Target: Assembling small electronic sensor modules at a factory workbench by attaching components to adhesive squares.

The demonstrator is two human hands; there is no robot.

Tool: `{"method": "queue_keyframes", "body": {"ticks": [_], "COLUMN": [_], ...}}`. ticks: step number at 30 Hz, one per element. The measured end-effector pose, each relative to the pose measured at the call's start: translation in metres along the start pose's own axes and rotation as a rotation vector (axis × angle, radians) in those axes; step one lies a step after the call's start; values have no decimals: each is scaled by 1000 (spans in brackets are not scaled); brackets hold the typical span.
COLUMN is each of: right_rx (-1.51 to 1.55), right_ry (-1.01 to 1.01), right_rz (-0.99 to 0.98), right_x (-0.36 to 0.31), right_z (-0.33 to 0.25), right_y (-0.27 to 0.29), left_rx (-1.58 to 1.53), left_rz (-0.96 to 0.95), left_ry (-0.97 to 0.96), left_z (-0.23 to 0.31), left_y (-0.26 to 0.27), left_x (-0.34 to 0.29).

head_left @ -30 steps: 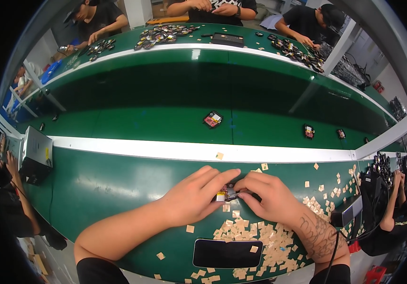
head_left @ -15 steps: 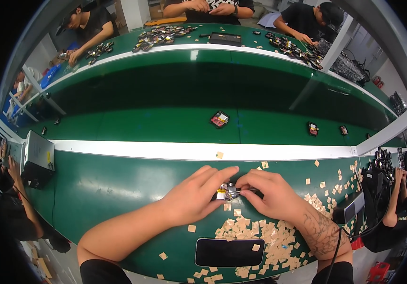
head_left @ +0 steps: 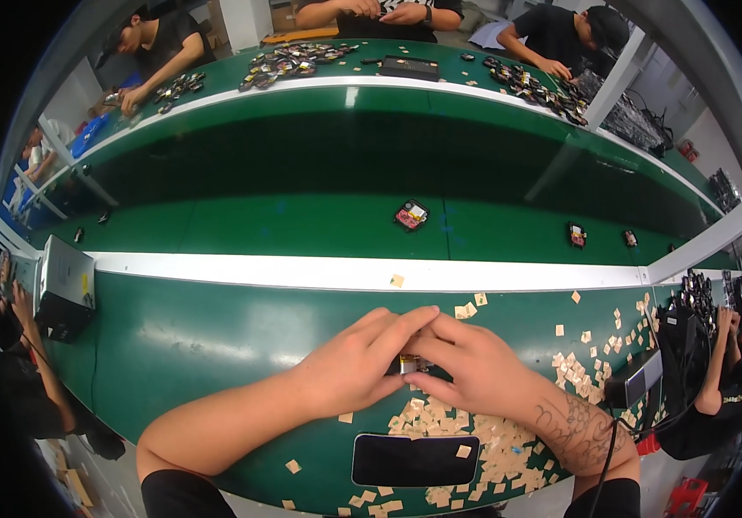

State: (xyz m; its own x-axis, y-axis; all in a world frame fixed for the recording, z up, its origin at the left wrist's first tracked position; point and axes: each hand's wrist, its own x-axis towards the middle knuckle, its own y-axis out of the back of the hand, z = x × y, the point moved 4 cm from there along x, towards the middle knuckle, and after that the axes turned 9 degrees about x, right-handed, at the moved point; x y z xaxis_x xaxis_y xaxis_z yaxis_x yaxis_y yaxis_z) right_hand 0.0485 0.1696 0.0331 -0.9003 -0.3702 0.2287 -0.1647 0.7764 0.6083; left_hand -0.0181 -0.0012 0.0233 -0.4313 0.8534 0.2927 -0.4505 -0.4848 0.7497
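Note:
A small electronic assembly (head_left: 409,365) with a silvery, partly yellow block shows in the gap between my hands, just above the green tabletop. My left hand (head_left: 355,356) grips it from the left, fingers curved over its far side. From the right, my right hand (head_left: 466,363) closes on it, thumb at the near side and fingers across the top. The fingertips of both hands meet at the far side. Most of the assembly is covered by fingers, and any thin tool in the right hand is hidden.
Many small tan square pieces (head_left: 509,457) are scattered nearby, around a black phone-like slab (head_left: 414,460). A grey box (head_left: 67,289) stands left, a dark device with a cable (head_left: 634,380) right. Beyond a white rail (head_left: 302,271), a green belt carries a device (head_left: 410,215). Several people sit around.
My right hand has moved left and closed over the assembly. The thin metal tool seen in it before is now hidden. Devices on the belt have shifted slightly right.

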Motion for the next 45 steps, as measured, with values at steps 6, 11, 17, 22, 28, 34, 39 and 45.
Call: {"method": "queue_keyframes", "body": {"ticks": [6,11,17,22,28,34,39,45], "right_rx": [199,157,66,147,204,134,148,248], "right_ry": [-125,-79,6,-136,-278,-188,-242,-314], "right_rz": [3,-69,-95,10,-11,52,43,53], "right_x": [-3,-4,-5,-6,-4,-6,-5,-6], "right_z": [6,2,-2,4,5,8,9,10], "right_y": [2,-3,3,16,22,23,21,20], "left_rx": [-19,7,-5,-4,0,-4,-2,-4], "left_rz": [-45,-39,-35,-53,-51,-95,-91,-95], "left_ry": [22,3,-8,16,23,45,34,37], "left_z": [-1,-1,-1,-1,-3,-3,-4,-3], "left_y": [-2,-2,-3,-4,-4,-3,-3,-2], "left_x": [-1,-1,-2,-2,-2,-3,-3,-2]}}
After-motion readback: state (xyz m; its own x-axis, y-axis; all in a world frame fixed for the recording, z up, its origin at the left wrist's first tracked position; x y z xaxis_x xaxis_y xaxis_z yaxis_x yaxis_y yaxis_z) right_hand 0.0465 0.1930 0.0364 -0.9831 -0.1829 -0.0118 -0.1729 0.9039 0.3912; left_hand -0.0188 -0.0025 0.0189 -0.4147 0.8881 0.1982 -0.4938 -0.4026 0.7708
